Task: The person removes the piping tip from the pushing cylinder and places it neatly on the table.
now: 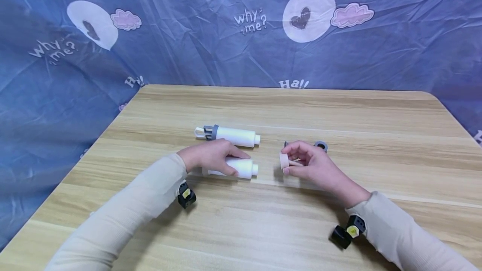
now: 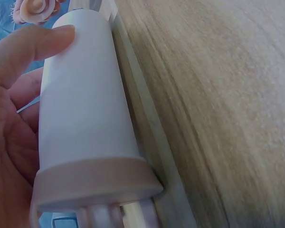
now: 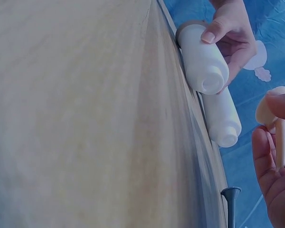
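My left hand (image 1: 216, 157) holds a white cylinder (image 1: 241, 167) with a narrow neck at its right end, thumb on one side and fingers on the other. In the left wrist view the beige collar (image 2: 99, 183) at the cylinder's other end shows, with the wood close beside it. To the right, my right hand (image 1: 314, 166) pinches a beige round-headed piece (image 1: 284, 161) with a thin stem (image 3: 280, 145) running back toward the palm. A gap separates this piece from the cylinder's neck. The right fingertips are partly cut off in the right wrist view.
Behind my left hand a second white cylinder (image 1: 237, 136) lies on the wooden table (image 1: 241, 229), with a grey collar (image 1: 214, 132) and a white loop (image 1: 199, 132). A grey piece with a round end (image 1: 321, 145) lies behind my right hand, partly hidden. Blue printed cloth (image 1: 211, 45) hangs beyond.
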The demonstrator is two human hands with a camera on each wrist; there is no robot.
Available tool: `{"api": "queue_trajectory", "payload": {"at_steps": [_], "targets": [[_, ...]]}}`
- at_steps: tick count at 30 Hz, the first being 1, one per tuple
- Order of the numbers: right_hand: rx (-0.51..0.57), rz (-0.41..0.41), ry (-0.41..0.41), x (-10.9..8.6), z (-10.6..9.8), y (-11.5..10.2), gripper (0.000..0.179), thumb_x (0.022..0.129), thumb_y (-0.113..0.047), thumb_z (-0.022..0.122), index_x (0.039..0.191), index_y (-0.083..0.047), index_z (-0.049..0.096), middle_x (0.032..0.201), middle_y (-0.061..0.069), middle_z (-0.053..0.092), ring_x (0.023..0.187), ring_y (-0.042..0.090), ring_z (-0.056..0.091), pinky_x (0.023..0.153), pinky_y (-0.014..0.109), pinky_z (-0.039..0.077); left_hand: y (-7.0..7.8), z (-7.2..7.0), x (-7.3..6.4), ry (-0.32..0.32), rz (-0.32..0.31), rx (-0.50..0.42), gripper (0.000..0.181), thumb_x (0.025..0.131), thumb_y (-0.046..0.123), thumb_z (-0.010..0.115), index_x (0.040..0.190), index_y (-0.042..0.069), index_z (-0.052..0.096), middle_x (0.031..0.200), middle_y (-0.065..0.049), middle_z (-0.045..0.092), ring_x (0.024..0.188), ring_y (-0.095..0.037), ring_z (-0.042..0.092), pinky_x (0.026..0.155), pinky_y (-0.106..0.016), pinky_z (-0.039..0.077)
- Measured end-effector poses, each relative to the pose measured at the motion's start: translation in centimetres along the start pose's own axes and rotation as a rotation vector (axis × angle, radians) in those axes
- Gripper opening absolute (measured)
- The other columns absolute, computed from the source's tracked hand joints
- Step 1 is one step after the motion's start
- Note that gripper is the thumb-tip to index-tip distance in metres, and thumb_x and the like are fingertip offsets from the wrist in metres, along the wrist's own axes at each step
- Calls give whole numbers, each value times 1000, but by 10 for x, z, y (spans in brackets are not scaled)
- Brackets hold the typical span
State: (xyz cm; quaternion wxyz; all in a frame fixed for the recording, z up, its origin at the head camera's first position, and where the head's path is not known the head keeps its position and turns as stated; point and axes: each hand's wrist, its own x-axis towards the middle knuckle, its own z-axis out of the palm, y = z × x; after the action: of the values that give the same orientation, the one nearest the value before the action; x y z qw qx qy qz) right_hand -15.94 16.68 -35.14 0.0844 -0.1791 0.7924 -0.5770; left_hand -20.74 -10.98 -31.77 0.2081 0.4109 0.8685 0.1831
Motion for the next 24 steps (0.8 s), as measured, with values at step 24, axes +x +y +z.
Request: {"api": "queue_trajectory", "payload": {"at_steps": [24], "targets": [[10, 9, -1, -1, -2, 0, 41, 74, -4, 74, 110, 2, 56, 96, 14, 62, 86, 12, 61, 73, 24, 51, -3, -4, 2, -18, -52, -167, 27, 82, 15, 70, 107, 12, 60, 114, -4, 65, 109, -14, 58, 92, -29, 45]]}}
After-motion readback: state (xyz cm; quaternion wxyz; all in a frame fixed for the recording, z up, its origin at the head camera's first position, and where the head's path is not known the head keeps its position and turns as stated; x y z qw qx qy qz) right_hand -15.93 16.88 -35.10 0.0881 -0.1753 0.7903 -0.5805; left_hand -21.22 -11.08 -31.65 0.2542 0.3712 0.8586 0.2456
